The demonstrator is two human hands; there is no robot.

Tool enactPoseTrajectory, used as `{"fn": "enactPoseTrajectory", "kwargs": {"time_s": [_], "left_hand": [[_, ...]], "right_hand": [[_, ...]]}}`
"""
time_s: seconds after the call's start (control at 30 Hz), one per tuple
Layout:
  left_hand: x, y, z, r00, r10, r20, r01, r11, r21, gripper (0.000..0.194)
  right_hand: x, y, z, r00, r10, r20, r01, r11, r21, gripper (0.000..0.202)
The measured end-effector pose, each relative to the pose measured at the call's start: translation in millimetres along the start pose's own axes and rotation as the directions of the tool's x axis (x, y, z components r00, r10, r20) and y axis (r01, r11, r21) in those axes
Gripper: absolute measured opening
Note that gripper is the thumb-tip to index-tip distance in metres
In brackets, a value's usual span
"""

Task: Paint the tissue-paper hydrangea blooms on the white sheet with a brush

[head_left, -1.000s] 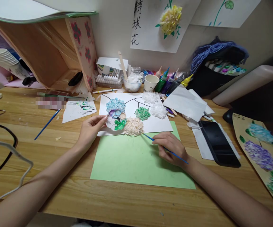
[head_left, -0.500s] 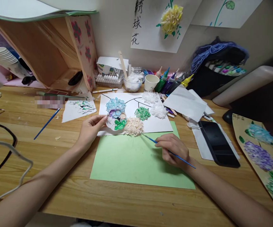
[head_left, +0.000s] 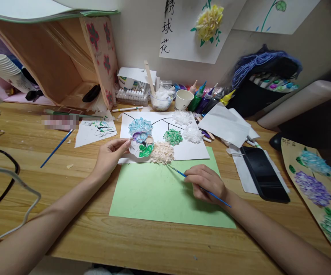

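My left hand (head_left: 111, 154) pinches the edge of a small round paint palette (head_left: 135, 148) smeared with purple, blue, green and peach paint. The palette covers part of a white picture sheet (head_left: 194, 152). Raised flowers stand on that sheet: a blue one (head_left: 140, 125), a green one (head_left: 173, 137), a peach one (head_left: 162, 152) and white ones (head_left: 192, 133). In my right hand (head_left: 205, 182) is a thin blue paintbrush (head_left: 217, 198), its tip close to the lower edge of the peach flower; whether it touches is unclear. Beneath lies a green sheet (head_left: 165, 202).
Behind the picture stand a paper cup (head_left: 184, 100), a bowl of white scraps (head_left: 162, 101) and paint bottles (head_left: 195, 100). A phone (head_left: 264, 173) lies at right beside a flower picture (head_left: 314, 187). Another blue brush (head_left: 56, 149) and a paint-marked paper (head_left: 95, 131) lie left.
My right hand has shifted slightly left and down, bringing the brush tip a little left along the peach flower's lower edge. My left hand and the palette stay almost in place.
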State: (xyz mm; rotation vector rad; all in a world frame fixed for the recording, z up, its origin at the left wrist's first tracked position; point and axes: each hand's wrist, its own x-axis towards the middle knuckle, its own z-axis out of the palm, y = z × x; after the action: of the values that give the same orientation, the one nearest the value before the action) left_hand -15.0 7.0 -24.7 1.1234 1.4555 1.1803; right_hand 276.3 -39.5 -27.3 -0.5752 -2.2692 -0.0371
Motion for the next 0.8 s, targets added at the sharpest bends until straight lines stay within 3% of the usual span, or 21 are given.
{"fn": "enactPoseTrajectory", "kwargs": {"time_s": [0.3, 0.6, 0.7, 0.8], "left_hand": [[0.0, 0.0, 0.3, 1.000, 0.008, -0.001, -0.008, 1.000, 0.004, 0.041], [0.9, -1.3, 0.3, 1.000, 0.009, 0.012, -0.009, 0.999, -0.031, 0.037], [0.4, 0.3, 0.4, 1.000, 0.005, 0.010, -0.005, 0.999, -0.031, 0.037], [-1.7, 4.0, 1.3, 1.000, -0.005, 0.014, 0.005, 0.999, -0.033, 0.039]], "right_hand": [[-0.1, 3.7, 1.9, 0.998, 0.061, 0.031, -0.060, 0.998, -0.032, 0.027], [1.5, -0.8, -1.5, 0.999, -0.023, -0.035, 0.022, 0.999, -0.023, 0.030], [1.5, -0.1, -1.3, 1.000, -0.005, 0.005, 0.005, 0.999, -0.037, 0.029], [-0.7, -0.8, -3.8, 0.999, 0.020, -0.044, -0.022, 0.999, -0.030, 0.027]]}}
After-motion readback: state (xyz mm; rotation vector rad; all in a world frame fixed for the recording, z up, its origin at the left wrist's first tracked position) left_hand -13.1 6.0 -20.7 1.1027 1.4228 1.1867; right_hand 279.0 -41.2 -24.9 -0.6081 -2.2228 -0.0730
